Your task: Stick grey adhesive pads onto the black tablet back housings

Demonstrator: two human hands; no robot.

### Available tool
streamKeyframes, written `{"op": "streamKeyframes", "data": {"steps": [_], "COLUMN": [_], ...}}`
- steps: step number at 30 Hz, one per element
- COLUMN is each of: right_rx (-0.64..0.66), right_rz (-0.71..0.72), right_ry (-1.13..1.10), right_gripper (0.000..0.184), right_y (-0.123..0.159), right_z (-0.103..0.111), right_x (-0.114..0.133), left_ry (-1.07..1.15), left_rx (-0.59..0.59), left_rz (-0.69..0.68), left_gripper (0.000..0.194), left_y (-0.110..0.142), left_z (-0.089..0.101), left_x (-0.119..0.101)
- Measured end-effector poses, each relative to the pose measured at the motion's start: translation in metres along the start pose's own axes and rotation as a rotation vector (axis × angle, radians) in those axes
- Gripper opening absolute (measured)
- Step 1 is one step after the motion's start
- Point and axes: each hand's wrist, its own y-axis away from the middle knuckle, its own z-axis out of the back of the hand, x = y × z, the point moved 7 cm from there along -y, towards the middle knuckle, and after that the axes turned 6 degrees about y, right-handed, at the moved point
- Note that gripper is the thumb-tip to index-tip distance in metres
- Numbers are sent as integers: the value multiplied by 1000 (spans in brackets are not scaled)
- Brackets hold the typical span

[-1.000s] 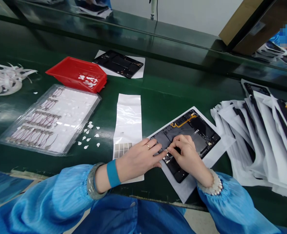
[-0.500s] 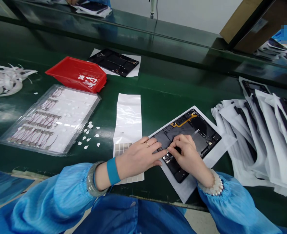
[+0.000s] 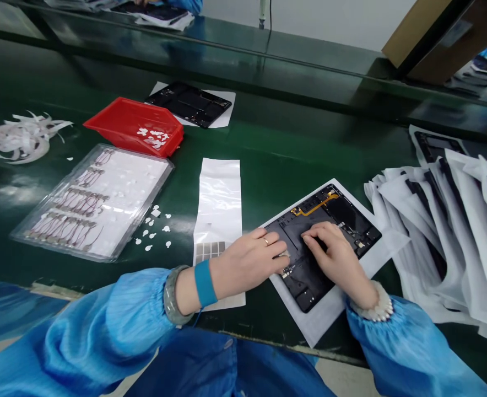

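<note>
An open-backed black tablet (image 3: 318, 278) lies tilted on a white sheet (image 3: 309, 328), with a bent orange flex cable (image 3: 315, 208) along its upper part. My left hand (image 3: 252, 259) reaches over the tablet's left edge, fingers curled together around a small pale piece at their tips; its kind cannot be made out. Above the middle of the tablet, my right hand (image 3: 332, 248) has thumb and forefinger pinched; whatever they hold is hidden or too small. Under my left wrist lies a white backing strip (image 3: 220, 193) with grey adhesive squares (image 3: 209, 250).
At left, a clear tray (image 3: 131, 176) holds several small wired parts. Behind it sit a red bin (image 3: 123, 118) with white tabs and another tablet (image 3: 189, 103). Loose white tabs (image 3: 152, 235) dot the bench. Sheet-wrapped tablets (image 3: 429, 231) crowd the right side. Curled strips (image 3: 24, 138) lie far left.
My right hand has moved away from my left fingertips, up and right over the tablet's middle. My left hand stays at the tablet's left edge, its fingers more curled.
</note>
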Motion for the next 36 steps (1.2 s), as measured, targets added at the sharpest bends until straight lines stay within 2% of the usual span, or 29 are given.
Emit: {"op": "streamKeyframes", "data": {"steps": [3, 6, 16, 22, 26, 36], "right_rx": [3, -2, 0, 9, 4, 5], "right_rz": [34, 39, 42, 39, 38, 34], "right_ry": [69, 74, 61, 59, 59, 53], "right_gripper": [19, 19, 18, 18, 18, 18], "right_y": [-1, -1, 0, 0, 0, 0], "right_z": [-9, -10, -9, -9, -8, -8], "right_x": [1, 3, 3, 3, 3, 3], "left_ry": [9, -9, 8, 14, -15, 5], "left_rx": [11, -7, -21, -39, -37, -49], "left_rz": [3, 37, 33, 39, 59, 24], "left_gripper": [8, 20, 17, 20, 29, 31], "left_y": [1, 2, 1, 1, 2, -1], "left_z": [-1, -2, -1, -2, -2, -6], "left_x": [3, 7, 5, 6, 9, 10]}}
